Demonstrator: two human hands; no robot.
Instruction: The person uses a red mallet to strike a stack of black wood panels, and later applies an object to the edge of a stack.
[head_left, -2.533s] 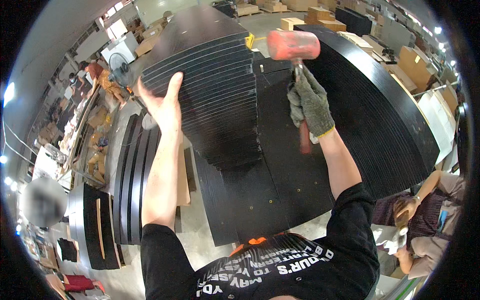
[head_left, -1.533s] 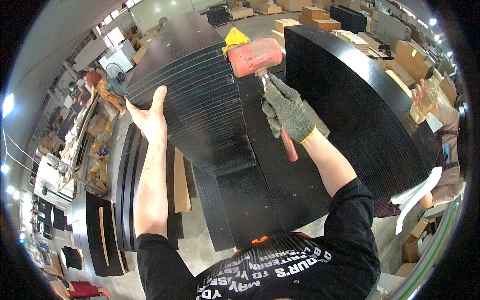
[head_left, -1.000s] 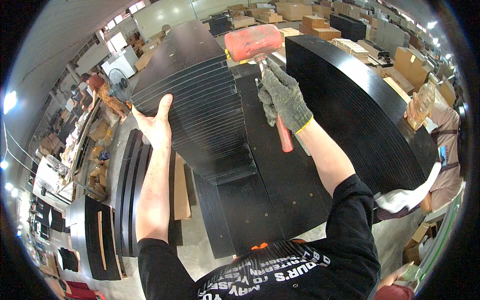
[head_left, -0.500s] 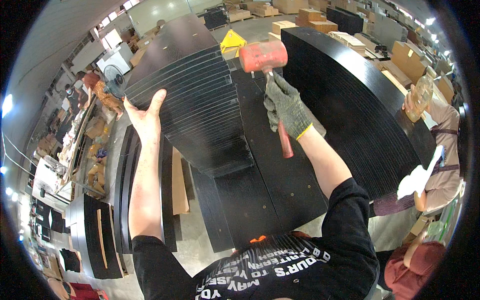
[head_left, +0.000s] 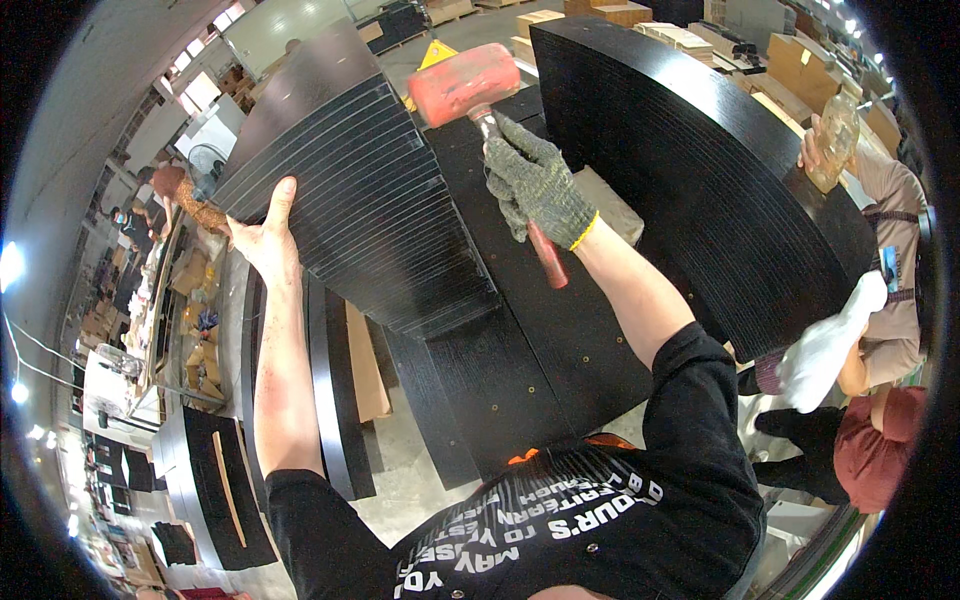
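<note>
My right hand (head_left: 540, 185), in a grey knit glove with a yellow cuff, is closed round the handle of a mallet (head_left: 465, 84) with a large, worn red head. The mallet is raised above the black boards, its head near the upper right of a tall stack of curved black panels (head_left: 370, 200). Bare, my left hand (head_left: 266, 245) rests at the left corner of that stack. Its thumb is stretched up along the panel edges, well apart from the fingers, which are partly hidden at the side. Beneath lie flat black boards (head_left: 500, 370) with small holes.
A second curved black stack (head_left: 690, 170) stands to the right, with a pale block (head_left: 608, 205) beside it. Behind it, a co-worker holds a clear bottle (head_left: 835, 140) and a white cloth (head_left: 830, 345). More black panels (head_left: 330, 380) stand at lower left.
The mallet and my right hand have shifted left and slightly up in view. My left hand still rests at the stack's corner. The co-worker's white cloth has swung lower, and the view has turned somewhat.
</note>
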